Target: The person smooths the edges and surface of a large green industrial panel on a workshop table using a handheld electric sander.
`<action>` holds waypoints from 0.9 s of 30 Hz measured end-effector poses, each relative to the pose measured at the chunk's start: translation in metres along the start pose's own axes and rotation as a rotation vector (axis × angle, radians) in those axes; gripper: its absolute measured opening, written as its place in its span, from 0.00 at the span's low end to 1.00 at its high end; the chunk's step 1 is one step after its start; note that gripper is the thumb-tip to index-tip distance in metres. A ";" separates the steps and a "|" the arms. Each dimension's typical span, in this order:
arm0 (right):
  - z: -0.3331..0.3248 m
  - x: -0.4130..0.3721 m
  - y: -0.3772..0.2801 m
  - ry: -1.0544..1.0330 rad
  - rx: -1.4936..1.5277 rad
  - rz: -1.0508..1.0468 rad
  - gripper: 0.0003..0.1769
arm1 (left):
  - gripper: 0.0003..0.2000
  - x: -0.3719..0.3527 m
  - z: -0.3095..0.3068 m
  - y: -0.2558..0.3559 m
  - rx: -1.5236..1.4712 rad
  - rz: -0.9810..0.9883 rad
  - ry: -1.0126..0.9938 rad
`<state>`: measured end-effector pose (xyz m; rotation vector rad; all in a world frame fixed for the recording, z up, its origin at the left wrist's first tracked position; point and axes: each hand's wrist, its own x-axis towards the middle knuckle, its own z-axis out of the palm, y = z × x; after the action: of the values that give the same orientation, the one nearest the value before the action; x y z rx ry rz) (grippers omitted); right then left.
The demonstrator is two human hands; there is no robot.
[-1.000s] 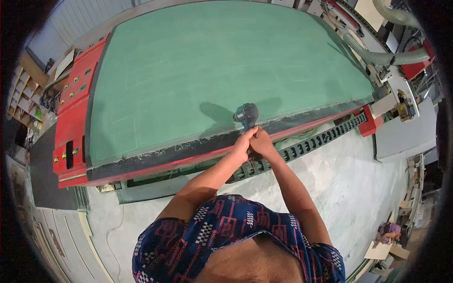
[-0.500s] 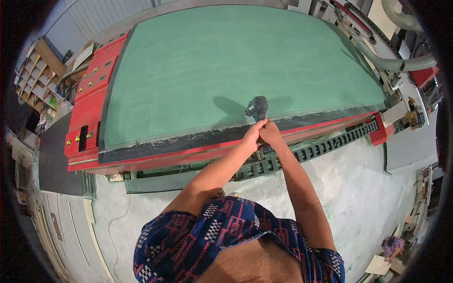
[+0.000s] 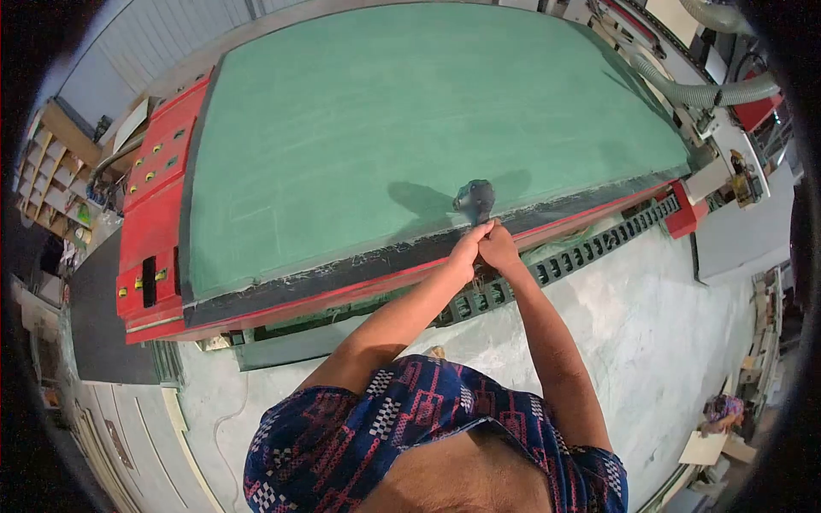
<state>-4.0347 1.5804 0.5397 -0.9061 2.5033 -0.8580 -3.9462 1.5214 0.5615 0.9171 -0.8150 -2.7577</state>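
Observation:
A dark teal and black pistol-grip power tool point(image 3: 475, 198) is held up in front of me, at the near edge of the green tabletop. It looks like a cordless drill, but its exact kind does not show. My left hand point(image 3: 467, 248) is closed around its handle. Pressed against it, my right hand point(image 3: 499, 248) closes on the same handle from the other side. The fingers partly hide the grip. On the green surface point(image 3: 359, 128) behind the tool lie its shadows.
The machine bed has a red side point(image 3: 152, 214) and a black border. A black cable chain point(image 3: 590, 252) runs along its near side. Ribbed hoses point(image 3: 710, 94) hang at upper right, shelves point(image 3: 53, 167) stand at left. Another person point(image 3: 723, 412) is at lower right.
The view has turned slightly, and the bed shifts left and tilts in it. The tool and both hands appear a little further right and the tool's head has rotated; both hands keep their grip.

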 end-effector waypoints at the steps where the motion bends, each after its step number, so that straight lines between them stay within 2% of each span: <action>1: 0.000 -0.003 -0.003 0.009 0.008 0.005 0.22 | 0.26 -0.003 0.000 0.003 0.011 -0.007 -0.001; 4: 0.004 -0.011 -0.010 0.036 0.068 0.006 0.23 | 0.19 -0.004 -0.008 0.008 0.017 -0.036 -0.002; 6: 0.013 -0.013 -0.007 0.059 0.159 0.006 0.23 | 0.19 0.001 -0.018 0.009 0.060 -0.062 -0.035; 9: 0.021 -0.022 -0.013 0.089 0.128 0.037 0.20 | 0.19 0.000 -0.034 0.008 0.093 -0.049 -0.074; 12: 0.033 -0.033 -0.017 0.146 0.145 -0.086 0.17 | 0.18 -0.012 -0.048 0.008 0.039 -0.054 -0.110; 13: 0.033 -0.039 -0.031 0.119 0.182 -0.104 0.16 | 0.18 -0.019 -0.052 0.010 0.008 -0.062 -0.120; 15: 0.032 -0.052 -0.059 0.065 0.257 -0.142 0.16 | 0.17 -0.038 -0.057 0.017 0.070 0.051 -0.050; 17: 0.041 -0.059 -0.073 0.030 0.286 -0.066 0.14 | 0.17 -0.048 -0.068 0.019 0.059 0.125 -0.017; 18: 0.046 -0.062 -0.077 0.013 0.301 -0.029 0.14 | 0.17 -0.052 -0.073 0.020 0.042 0.110 -0.012; 19: 0.054 -0.062 -0.076 0.016 0.345 -0.114 0.13 | 0.17 -0.056 -0.078 0.021 0.025 0.095 -0.007; 23: 0.073 -0.062 -0.069 -0.071 0.384 -0.100 0.16 | 0.16 -0.074 -0.084 0.031 -0.007 0.089 0.067; 25: 0.065 -0.069 -0.091 -0.083 0.402 -0.068 0.15 | 0.16 -0.075 -0.089 0.030 -0.050 0.067 0.067; 27: 0.070 -0.067 -0.086 -0.065 0.316 -0.079 0.14 | 0.15 -0.072 -0.094 0.027 -0.078 0.036 0.057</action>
<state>-3.9113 1.5426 0.5489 -0.9115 2.2049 -1.1881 -3.8341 1.4756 0.5499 0.9526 -0.7022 -2.6986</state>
